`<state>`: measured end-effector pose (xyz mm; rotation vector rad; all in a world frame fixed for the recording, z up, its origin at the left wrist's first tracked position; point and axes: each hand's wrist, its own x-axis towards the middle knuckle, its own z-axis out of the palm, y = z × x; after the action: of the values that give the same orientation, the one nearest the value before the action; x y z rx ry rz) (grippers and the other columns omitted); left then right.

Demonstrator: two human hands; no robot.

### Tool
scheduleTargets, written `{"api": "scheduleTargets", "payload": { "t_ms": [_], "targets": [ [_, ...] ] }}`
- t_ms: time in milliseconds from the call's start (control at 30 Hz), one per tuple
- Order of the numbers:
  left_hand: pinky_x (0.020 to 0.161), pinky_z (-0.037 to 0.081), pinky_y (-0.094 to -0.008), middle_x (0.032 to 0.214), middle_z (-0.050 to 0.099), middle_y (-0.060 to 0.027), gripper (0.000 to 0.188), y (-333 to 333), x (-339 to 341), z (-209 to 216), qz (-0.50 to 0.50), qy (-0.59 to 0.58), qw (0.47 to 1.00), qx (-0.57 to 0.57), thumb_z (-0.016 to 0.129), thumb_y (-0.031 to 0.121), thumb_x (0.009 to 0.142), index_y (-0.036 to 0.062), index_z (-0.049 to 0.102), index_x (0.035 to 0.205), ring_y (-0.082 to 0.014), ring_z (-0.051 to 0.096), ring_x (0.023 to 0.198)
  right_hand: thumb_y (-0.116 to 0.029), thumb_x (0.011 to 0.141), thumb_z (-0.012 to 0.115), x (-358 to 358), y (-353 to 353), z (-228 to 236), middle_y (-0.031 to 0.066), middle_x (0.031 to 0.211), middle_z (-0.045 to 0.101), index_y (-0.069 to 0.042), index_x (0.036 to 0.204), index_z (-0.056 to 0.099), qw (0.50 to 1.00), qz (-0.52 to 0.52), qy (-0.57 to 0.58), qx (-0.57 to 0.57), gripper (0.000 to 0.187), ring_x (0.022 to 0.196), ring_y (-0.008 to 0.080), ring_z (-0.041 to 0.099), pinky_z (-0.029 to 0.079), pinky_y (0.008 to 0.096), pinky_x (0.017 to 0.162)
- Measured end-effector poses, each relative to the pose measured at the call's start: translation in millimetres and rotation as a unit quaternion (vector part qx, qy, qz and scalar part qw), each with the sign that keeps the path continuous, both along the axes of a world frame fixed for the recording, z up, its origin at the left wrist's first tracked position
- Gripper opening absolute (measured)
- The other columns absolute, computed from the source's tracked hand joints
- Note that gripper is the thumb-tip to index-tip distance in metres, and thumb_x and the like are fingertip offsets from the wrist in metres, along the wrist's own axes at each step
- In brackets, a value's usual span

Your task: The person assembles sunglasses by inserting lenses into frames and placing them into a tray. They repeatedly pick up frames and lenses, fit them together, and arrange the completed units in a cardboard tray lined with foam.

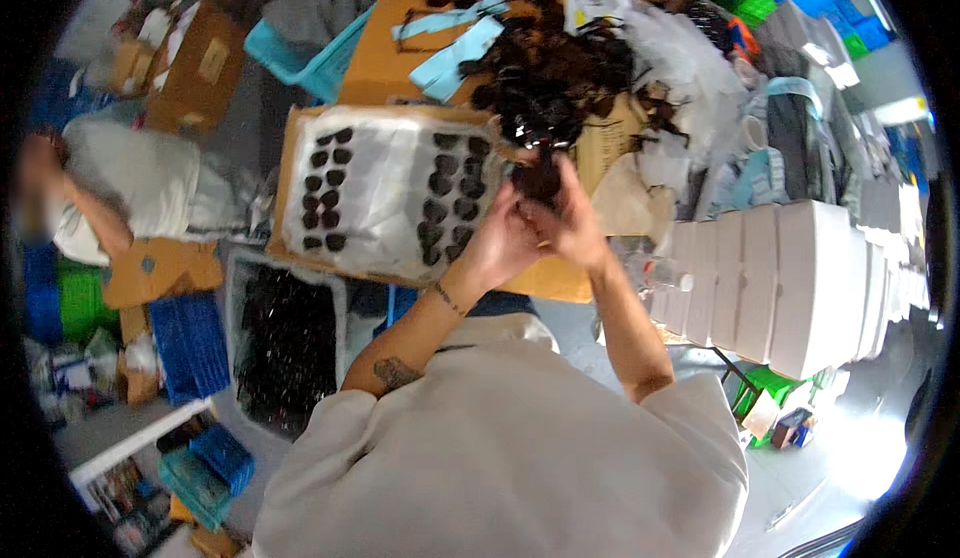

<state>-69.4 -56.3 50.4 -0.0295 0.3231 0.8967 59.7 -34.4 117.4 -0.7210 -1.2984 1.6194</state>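
Note:
Both my hands are together in front of me, just right of an open carton [287,183]. My left hand [500,243] and my right hand [578,220] close their fingers around what looks like a pair of dark sunglasses [540,180]; its shape is partly hidden and blurred. Beyond my fingers lies a tangled heap of dark, glossy sunglasses [550,58]. White lining fills the carton, and dark sunglasses [330,198] lie in rows down its left side, with more dark sunglasses [455,193] along its right side.
White boxes [750,278] stand in a row at right, near a clear plastic bottle [668,275]. Clear plastic bags [690,68] crowd the table's far right. A black-filled bin [288,348] is at lower left. Another person [130,183] is at far left, beside cardboard boxes [195,68].

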Motion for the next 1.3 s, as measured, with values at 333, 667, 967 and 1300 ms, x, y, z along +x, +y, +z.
{"api": "scheduleTargets", "payload": {
  "t_ms": [333, 667, 967, 1300],
  "targets": [
    [0.070, 0.052, -0.0329, 0.091, 0.056, -0.0062, 0.036, -17, -104, -6, 0.293, 0.343, 0.889, 0.071, 0.042, 0.040, 0.101, 0.0061, 0.050, 0.111, -0.0169, 0.056, 0.077, -0.045, 0.096, 0.052, -37, -45, -23, 0.0144, 0.117, 0.059, 0.004, 0.109, 0.058, 0.986, 0.085, 0.118, 0.082, 0.051, 0.111, 0.0264, 0.054, 0.036, 0.0434, 0.101],
    [0.091, 0.048, -0.0324, 0.113, 0.065, -0.0143, 0.044, -34, -107, 25, 0.170, 0.500, 0.784, 0.326, 0.044, 0.034, 0.101, -0.0025, 0.052, 0.123, -0.0208, 0.062, 0.102, -0.006, 0.098, 0.051, -86, -47, -39, 0.0099, 0.107, 0.059, 0.002, 0.126, 0.045, 0.934, 0.215, -0.037, -0.282, 0.030, 0.104, 0.0162, 0.054, 0.044, 0.0319, 0.091],
    [0.101, 0.042, -0.0386, 0.124, 0.059, -0.0155, 0.036, -52, -124, 3, 0.262, 0.762, 0.409, 0.429, 0.043, 0.027, 0.101, 0.0001, 0.054, 0.122, -0.0265, 0.057, 0.113, -0.006, 0.095, 0.051, -134, -53, -83, 0.0044, 0.113, 0.058, -0.003, 0.121, 0.054, 0.985, 0.024, -0.039, -0.166, 0.027, 0.102, 0.0149, 0.056, 0.049, 0.0304, 0.084],
    [0.096, 0.047, -0.0418, 0.094, 0.060, -0.0090, 0.028, -23, -206, -12, 0.529, 0.067, 0.842, -0.081, 0.046, 0.033, 0.101, 0.0059, 0.052, 0.098, -0.0273, 0.059, 0.095, -0.008, 0.087, 0.065, -181, -4, -78, 0.0140, 0.122, 0.058, 0.006, 0.122, 0.055, 0.938, 0.187, 0.135, -0.259, 0.039, 0.114, 0.0243, 0.058, 0.044, 0.0386, 0.102]
  ]
}}
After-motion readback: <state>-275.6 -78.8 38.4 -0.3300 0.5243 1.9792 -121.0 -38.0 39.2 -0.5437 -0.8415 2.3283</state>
